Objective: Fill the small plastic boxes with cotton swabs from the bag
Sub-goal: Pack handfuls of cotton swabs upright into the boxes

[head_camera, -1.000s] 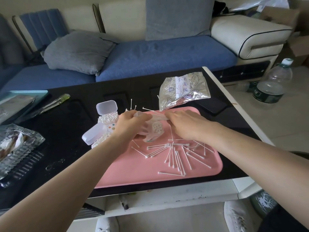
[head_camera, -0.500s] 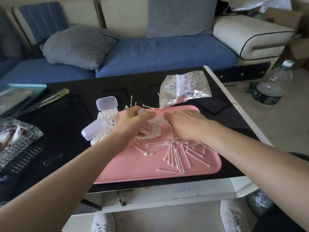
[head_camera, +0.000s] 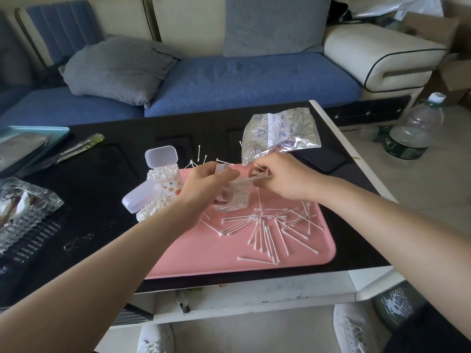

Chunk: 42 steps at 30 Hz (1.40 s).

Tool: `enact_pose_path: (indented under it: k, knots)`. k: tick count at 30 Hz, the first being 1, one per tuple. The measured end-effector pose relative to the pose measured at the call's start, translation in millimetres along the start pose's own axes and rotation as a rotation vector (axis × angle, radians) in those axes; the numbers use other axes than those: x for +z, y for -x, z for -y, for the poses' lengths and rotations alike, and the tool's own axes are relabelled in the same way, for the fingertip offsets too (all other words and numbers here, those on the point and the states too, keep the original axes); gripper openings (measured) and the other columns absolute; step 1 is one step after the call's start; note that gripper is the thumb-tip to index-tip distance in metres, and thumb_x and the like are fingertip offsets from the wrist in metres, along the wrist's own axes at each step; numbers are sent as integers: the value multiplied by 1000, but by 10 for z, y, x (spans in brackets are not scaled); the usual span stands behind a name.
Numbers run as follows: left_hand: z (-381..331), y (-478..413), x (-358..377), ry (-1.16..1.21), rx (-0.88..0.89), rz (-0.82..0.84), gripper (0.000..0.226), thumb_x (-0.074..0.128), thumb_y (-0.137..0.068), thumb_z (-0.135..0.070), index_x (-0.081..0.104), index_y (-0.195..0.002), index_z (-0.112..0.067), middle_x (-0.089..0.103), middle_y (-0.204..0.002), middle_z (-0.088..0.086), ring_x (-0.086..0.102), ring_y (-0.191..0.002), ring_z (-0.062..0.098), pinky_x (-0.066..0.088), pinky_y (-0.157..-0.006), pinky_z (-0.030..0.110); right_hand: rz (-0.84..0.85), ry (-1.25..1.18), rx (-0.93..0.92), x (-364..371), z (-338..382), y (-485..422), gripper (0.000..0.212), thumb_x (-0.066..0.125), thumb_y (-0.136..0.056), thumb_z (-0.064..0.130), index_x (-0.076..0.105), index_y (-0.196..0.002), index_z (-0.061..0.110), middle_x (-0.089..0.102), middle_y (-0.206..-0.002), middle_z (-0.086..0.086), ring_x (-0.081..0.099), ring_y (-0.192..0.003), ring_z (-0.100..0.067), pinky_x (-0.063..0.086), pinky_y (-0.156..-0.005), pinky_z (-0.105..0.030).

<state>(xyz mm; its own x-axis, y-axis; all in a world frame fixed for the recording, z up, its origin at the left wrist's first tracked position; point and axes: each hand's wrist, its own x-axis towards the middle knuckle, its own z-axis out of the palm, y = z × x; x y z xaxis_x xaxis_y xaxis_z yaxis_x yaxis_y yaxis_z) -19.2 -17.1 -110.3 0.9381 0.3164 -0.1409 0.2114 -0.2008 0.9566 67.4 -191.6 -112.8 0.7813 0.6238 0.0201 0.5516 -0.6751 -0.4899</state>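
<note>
Left hand point(head_camera: 206, 183) curls round clear box point(head_camera: 235, 200), which is part full, mouth seemingly tipped toward 3 o'clock. Right hand point(head_camera: 286, 178) pinches bundle point(head_camera: 260, 174) of swabs, sticks pointing to 9 o'clock at box mouth. Both hands are over far half of pink tray point(head_camera: 204, 261).

Step, as I read it: feeding bundle into box. To do it well:
- Square sticks parallel before pushing.
- Hold box steady and tilted so swabs slide to bottom.
- Push along the sticks, not sideways, or strays likely snag on rim or bend.
- Take smaller bundles as box tightens.

Loose swabs point(head_camera: 267, 228) are scattered on tray at 6 o'clock of hands, likely the next supply. Bag point(head_camera: 280, 133) lies flat on counter point(head_camera: 102, 189) at 12 o'clock of right hand and looks mostly emptied. 2 full boxes point(head_camera: 163, 174), lids open, sit at 9 o'clock of left hand, beside tray edge.
</note>
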Motion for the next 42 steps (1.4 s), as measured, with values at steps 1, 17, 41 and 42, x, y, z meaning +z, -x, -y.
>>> enact_pose_path:
  k: [1,17,41,42]
  knots:
    - [-3,-2,4,12,-4,-5,29,70,-90,-21,65,-102,5,61,-56,-2,61,-61,17,60,-78,43,-40,-27,-3,0,-18,8,12,69,-88,35,66,-84,25,66,-82,10,62,-82,-16,54,-81,-48]
    - [-15,15,32,107,-10,46,17,68,-92,-19,71,-104,-8,66,-78,8,65,-70,17,61,-74,37,-85,-272,-24,17,59,-2,38,80,-66,48,70,-100,36,71,-93,17,69,-87,-4,57,-83,-43]
    - [-32,-20,-20,181,-37,-24,8,67,-91,-20,71,-90,-13,64,-89,12,65,-73,21,55,-61,27,-179,-200,-72,-147,103,28,6,81,-82,11,82,-88,13,72,-74,9,63,-59,6,45,-63,-7]
    - [-40,-17,-18,177,-25,-9,9,67,-92,-19,71,-93,-12,64,-90,13,65,-74,21,56,-62,28,-178,-183,-75,-146,96,22,7,81,-82,12,82,-88,15,71,-75,10,63,-61,4,46,-65,-10]
